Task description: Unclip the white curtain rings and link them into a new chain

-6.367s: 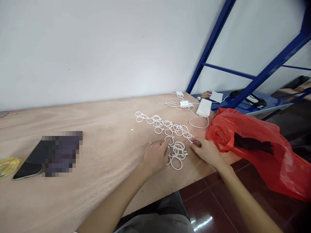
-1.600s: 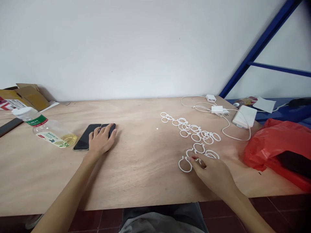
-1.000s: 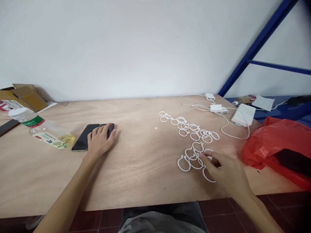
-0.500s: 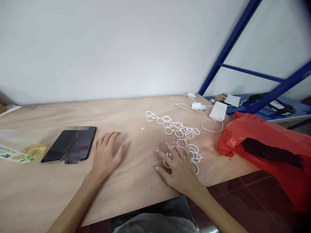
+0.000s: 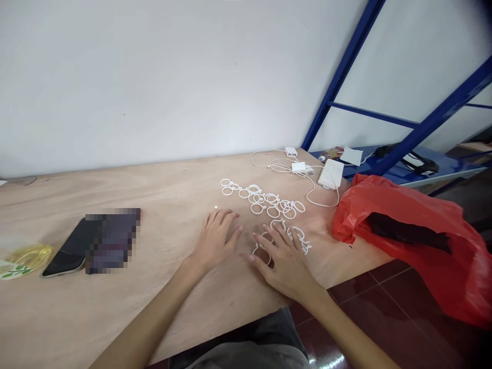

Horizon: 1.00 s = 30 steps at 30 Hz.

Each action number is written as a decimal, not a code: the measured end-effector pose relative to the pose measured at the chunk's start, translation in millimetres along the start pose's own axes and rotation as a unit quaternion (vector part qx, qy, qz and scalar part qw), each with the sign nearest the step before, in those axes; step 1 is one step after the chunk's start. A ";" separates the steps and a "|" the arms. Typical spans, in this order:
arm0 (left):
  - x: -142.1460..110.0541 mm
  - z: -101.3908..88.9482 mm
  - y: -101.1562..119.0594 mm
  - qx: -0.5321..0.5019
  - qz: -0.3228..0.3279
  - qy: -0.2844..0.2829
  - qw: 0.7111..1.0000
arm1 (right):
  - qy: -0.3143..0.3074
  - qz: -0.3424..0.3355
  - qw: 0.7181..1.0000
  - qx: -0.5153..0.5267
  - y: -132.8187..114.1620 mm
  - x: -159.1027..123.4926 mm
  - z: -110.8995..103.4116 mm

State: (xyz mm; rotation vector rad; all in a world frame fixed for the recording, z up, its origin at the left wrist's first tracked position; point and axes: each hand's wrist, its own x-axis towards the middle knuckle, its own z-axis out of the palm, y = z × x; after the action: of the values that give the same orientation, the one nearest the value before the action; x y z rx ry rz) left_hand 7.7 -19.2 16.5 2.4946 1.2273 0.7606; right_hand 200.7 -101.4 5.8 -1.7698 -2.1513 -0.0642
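Observation:
Several thin white plastic rings with small tabs (image 5: 264, 207), resembling curtain rings, lie in a loose band on the wooden table. A second group of these rings (image 5: 283, 222) sits nearer, partly hidden by my right hand (image 5: 286, 264). That hand is palm down over the near group, fingers spread and touching or just above the rings; I see none gripped. Just left of it, my left hand (image 5: 217, 241) is palm down on or close to the table, thumb apart from the fingers, with nothing in it. A tiny white speck (image 5: 216, 207) shows beyond its fingertips.
Two phones (image 5: 69, 251), one blurred out, lie at left beside a yellow coiled item (image 5: 33, 254). White chargers and cables (image 5: 299, 167) and a white power bank (image 5: 331, 174) are at back right. A red plastic bag (image 5: 415, 205) covers the table's right corner. Blue metal frame (image 5: 326, 97) stands behind.
My left hand has moved right, away from the phones and toward the near rings. My right hand stays over them, with slight shifts among the rings. The view has turned somewhat right.

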 end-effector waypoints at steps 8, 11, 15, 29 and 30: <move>-5.3 8.2 -1.6 -0.036 -0.015 -0.002 0.999 | 0.002 0.190 0.981 0.028 87.4 55.8 -2.5; -15.8 5.3 -10.2 -0.045 -0.031 0.006 0.998 | -0.078 0.216 0.973 0.019 99.0 77.2 12.7; -26.3 1.2 -18.7 -0.047 -0.048 0.021 0.998 | -0.114 0.193 0.974 0.023 82.2 100.5 34.4; -36.3 6.4 -18.2 -0.061 -0.028 0.023 0.997 | -0.084 -0.053 0.994 0.042 1.3 34.2 -1.2; -36.6 6.5 -16.6 -0.062 -0.027 0.020 0.997 | -0.104 -0.078 0.991 0.034 -3.1 20.5 -1.7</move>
State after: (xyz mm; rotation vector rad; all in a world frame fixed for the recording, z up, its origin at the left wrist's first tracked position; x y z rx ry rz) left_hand -18.2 -38.1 -8.7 2.3472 1.2169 0.8511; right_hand 195.0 -83.2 14.0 -1.6294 -2.4051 0.1594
